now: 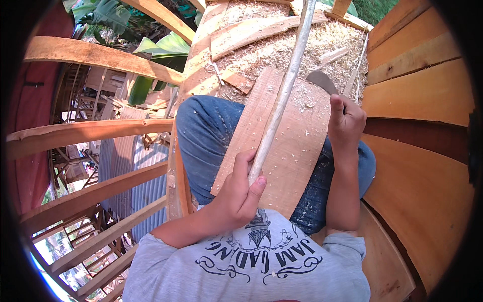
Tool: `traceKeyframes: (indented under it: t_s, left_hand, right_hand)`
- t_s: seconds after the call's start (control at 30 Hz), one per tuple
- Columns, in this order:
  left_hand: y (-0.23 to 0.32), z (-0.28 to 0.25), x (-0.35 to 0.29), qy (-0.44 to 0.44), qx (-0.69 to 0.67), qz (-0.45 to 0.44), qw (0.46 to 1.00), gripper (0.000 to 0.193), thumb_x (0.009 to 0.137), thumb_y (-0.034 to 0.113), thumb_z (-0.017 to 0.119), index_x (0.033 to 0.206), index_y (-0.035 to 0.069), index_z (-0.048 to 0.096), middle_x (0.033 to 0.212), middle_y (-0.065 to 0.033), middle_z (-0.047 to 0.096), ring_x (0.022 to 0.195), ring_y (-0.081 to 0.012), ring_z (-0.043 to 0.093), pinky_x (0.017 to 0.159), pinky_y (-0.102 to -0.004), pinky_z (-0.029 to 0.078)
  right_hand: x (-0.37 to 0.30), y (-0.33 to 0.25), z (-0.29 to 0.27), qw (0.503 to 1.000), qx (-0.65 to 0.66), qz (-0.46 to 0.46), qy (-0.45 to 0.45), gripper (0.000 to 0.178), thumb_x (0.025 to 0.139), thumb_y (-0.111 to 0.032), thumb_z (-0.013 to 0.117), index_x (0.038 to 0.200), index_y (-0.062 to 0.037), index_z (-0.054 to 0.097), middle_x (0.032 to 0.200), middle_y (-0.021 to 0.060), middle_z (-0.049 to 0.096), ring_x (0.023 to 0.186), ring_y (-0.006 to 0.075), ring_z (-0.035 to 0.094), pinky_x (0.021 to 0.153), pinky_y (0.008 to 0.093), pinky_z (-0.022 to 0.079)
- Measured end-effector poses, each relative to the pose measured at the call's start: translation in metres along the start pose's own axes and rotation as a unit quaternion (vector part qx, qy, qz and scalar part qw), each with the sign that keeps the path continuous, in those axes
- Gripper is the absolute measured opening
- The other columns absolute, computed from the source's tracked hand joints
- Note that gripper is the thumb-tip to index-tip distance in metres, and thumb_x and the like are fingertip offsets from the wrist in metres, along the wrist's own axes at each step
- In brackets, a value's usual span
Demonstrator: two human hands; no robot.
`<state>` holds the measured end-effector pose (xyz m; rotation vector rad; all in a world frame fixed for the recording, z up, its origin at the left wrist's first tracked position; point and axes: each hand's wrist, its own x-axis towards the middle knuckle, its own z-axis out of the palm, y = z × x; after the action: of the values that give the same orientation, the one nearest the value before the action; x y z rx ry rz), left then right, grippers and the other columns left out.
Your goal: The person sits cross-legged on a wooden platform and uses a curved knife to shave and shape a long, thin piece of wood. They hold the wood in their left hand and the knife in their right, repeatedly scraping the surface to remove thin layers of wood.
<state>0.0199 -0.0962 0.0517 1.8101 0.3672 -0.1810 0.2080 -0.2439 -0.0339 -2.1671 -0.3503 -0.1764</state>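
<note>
My left hand [235,197] is wrapped round the lower end of a long, thin, pale wooden stick [283,98]. The stick slants up and away to the right, past the top edge of the view. Closed on a knife, my right hand [348,121] hides its handle. The dark, broad, rounded blade [322,80] points up to the left, apart from the stick. Across my lap lies a flat wooden board [294,146], dotted with shavings, below the stick.
Wood shavings [282,45] cover the floor ahead, with a curved plank [251,36] and offcuts [236,80] among them. An orange-brown plank wall [417,95] rises close on my right. Curved timber ribs [100,132] stand at left, with a corrugated sheet [146,176] beyond.
</note>
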Motion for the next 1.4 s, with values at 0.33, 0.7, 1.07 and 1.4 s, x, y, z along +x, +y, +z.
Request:
traceKeyframes:
  t_s: [0.33, 0.7, 1.07, 1.4]
  left_hand:
    - [-0.003, -0.006, 0.010, 0.030, 0.030, 0.033, 0.999, 0.041, 0.095, 0.010, 0.036, 0.132, -0.006, 0.027, 0.080, -0.0020, 0.041, 0.063, -0.0061, 0.038, 0.057, -0.0201, 0.034]
    - [0.006, -0.003, 0.008, 0.010, 0.063, 0.030, 0.998, 0.043, 0.094, 0.007, 0.040, 0.131, -0.008, 0.024, 0.077, -0.0153, 0.051, 0.063, -0.0218, 0.053, 0.060, -0.0325, 0.042]
    - [-0.002, 0.009, -0.009, -0.019, 0.014, 0.012, 1.000, 0.042, 0.095, 0.010, 0.035, 0.132, -0.006, 0.027, 0.080, -0.0025, 0.041, 0.063, -0.0072, 0.038, 0.061, -0.0224, 0.034]
    - [-0.002, -0.005, 0.010, 0.011, -0.060, -0.018, 0.998, 0.041, 0.097, 0.014, 0.036, 0.132, -0.003, 0.026, 0.079, -0.0001, 0.039, 0.058, -0.0038, 0.035, 0.051, -0.0177, 0.030]
  right_hand:
    - [-0.029, -0.031, 0.016, 0.985, -0.028, -0.154, -0.071, 0.062, 0.072, -0.065, 0.062, 0.053, -0.0071, 0.049, 0.046, 0.0074, 0.044, 0.040, 0.0254, 0.048, 0.039, 0.0339, 0.035]
    - [-0.022, -0.021, 0.015, 0.983, -0.054, -0.175, -0.015, 0.063, 0.069, -0.066, 0.063, 0.052, -0.0070, 0.048, 0.047, 0.0058, 0.044, 0.041, 0.0236, 0.049, 0.038, 0.0334, 0.035]
    - [0.003, 0.007, 0.005, 0.997, -0.068, 0.020, 0.012, 0.064, 0.082, -0.063, 0.054, 0.060, -0.0034, 0.057, 0.047, 0.0129, 0.047, 0.045, 0.0317, 0.050, 0.045, 0.0406, 0.038]
    - [-0.032, -0.032, 0.016, 0.988, -0.005, -0.125, -0.088, 0.062, 0.075, -0.063, 0.061, 0.054, -0.0051, 0.050, 0.047, 0.0093, 0.046, 0.041, 0.0262, 0.049, 0.040, 0.0350, 0.036]
